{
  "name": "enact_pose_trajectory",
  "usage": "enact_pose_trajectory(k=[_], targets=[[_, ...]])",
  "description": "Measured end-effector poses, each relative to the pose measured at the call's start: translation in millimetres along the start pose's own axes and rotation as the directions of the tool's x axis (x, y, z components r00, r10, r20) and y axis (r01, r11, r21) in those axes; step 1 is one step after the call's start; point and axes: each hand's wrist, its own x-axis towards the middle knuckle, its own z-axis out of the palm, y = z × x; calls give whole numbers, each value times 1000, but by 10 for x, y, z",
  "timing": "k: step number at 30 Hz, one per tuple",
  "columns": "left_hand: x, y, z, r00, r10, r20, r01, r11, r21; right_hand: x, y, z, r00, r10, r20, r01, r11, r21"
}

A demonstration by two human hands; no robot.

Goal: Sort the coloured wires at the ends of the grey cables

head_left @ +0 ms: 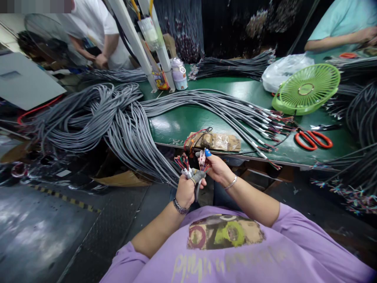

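Note:
My left hand point(186, 189) is closed around a small bunch of grey cable ends point(185, 165), whose stripped coloured wires fan out above my fist. My right hand point(216, 167) pinches a small pinkish tool point(202, 158) against those wire tips; a blue cap covers one fingertip point(207, 152). Both hands are held in front of the green table's near edge point(212, 151), above my lap. The long grey cables point(123, 129) run from my left hand up over the table and hang off its left side.
Orange-handled scissors point(313, 139) lie at the right, beside a green fan point(306, 89). A taped cardboard piece point(216, 141) sits at the near edge. Cable bundles point(232, 65) fill the far side. Other people point(94, 35) work at the back left and back right.

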Motion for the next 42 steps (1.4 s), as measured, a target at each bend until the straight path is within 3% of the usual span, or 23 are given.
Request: enact_pose_trajectory(k=[9,14,20,29,42], targets=[[-103,-4,-42,999,36,-31,-35,999,32,-73,-70,7,988,154,30,-154,988,-19],[-146,12,-38,997,65,-52,-64,998,28,-34,-54,-34,997,68,48,-65,996,-54],[-63,10,-4,996,28,-87,-29,1000,-10,-29,-47,-44,995,104,10,-103,994,-42],[-21,-34,-12,998,39,-53,-38,999,15,-3,-29,16,997,45,-59,-45,999,4],[-111,-53,-71,995,84,-52,-82,996,38,-110,-86,-63,978,195,78,-190,980,-67]])
